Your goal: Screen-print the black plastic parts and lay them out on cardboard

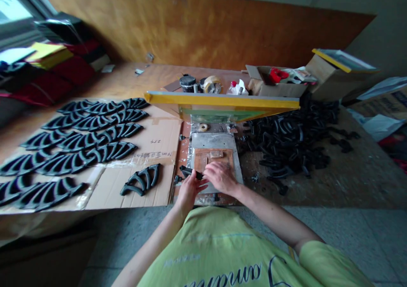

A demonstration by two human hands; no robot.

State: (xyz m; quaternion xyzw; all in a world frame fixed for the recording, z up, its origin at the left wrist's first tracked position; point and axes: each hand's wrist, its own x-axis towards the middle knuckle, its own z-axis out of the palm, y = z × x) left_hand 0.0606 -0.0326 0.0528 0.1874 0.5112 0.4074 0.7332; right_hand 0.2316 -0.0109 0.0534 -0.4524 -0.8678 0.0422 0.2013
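A curved black plastic piece (187,171) is held up in front of me, over the near left part of a metal plate (213,140). My left hand (189,189) has its fingers closed round the near side of it. At its right end the fingertips of my right hand (220,176) pinch the same piece; exactly what they grip is partly hidden. Beneath my hands lies a brown board (199,154) with a small raised block (216,154). A framed screen with a yellow edge (222,100) stands tilted up behind the plate.
Rows of curved black pieces (85,155) cover cardboard (159,130) on the left, with a smaller group (142,180) nearer. A heap of black pieces (286,134) lies right. Behind the screen are a dark jar (187,83), tape rolls (212,84) and an open carton (280,90).
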